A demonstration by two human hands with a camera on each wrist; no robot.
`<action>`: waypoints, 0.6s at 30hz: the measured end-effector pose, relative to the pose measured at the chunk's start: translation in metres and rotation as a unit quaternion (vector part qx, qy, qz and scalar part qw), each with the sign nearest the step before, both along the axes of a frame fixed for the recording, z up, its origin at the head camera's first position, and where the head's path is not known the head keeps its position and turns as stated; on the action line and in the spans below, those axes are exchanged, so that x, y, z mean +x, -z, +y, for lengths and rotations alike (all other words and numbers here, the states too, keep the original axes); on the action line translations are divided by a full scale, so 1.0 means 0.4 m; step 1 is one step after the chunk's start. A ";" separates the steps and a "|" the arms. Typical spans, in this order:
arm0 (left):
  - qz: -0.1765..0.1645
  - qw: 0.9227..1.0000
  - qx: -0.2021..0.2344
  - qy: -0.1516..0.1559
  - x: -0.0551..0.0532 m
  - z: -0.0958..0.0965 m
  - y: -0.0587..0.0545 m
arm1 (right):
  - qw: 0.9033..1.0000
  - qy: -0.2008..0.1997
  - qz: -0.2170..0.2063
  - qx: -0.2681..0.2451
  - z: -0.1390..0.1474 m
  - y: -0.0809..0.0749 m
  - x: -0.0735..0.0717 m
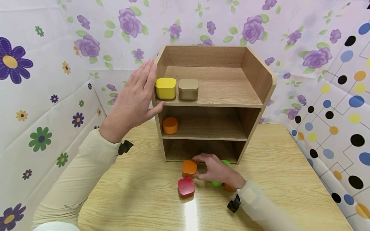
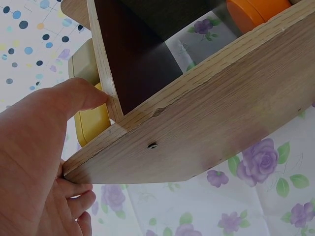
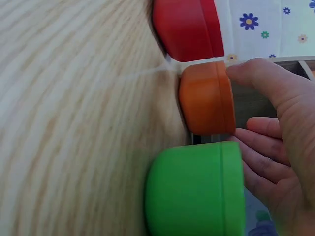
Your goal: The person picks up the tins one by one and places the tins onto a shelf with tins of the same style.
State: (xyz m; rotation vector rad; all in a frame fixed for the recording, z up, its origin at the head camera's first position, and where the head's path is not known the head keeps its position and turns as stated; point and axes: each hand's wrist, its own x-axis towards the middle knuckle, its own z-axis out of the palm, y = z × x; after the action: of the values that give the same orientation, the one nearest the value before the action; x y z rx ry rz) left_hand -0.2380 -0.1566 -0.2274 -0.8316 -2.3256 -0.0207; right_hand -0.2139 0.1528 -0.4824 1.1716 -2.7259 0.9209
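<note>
My left hand (image 1: 134,96) lies along the left side of a wooden shelf unit (image 1: 214,104), its fingers straight and its thumb against the front edge of the top board. In the left wrist view the thumb touches that edge beside a yellow box (image 2: 92,120). My right hand (image 1: 215,168) is low in front of the unit, thumb and fingers spread at the right edge of an orange rounded-square box (image 1: 189,167), which rests on the table. A red box (image 1: 186,187) sits just nearer. In the right wrist view a green box (image 3: 197,189) stands close below the fingers.
On the top board a tan box (image 1: 188,89) is beside the yellow one. An orange round box (image 1: 170,125) occupies the middle shelf's left end. Another green piece (image 1: 226,163) and an orange one (image 1: 229,187) are partly hidden by the right hand. Patterned cloth (image 1: 323,80) surrounds the table (image 1: 138,186).
</note>
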 end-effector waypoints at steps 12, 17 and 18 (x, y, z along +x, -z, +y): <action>-0.003 1.000 0.002 0.004 -0.001 0.000 0.001 | 1.000 0.021 -0.012 0.005 -0.011 0.032 -0.013; -0.009 1.000 0.003 0.001 -0.001 0.001 -0.001 | 0.999 0.028 -0.014 0.013 -0.017 0.036 -0.011; -0.010 1.000 0.004 0.001 -0.001 0.001 -0.001 | 0.999 0.029 -0.013 0.014 -0.018 0.036 -0.011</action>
State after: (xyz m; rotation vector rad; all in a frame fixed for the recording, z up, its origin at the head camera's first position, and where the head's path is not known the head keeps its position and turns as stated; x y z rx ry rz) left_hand -0.2383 -0.1563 -0.2271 -0.8337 -2.3415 -0.0391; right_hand -0.2182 0.1456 -0.4969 1.0868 -2.7858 0.9003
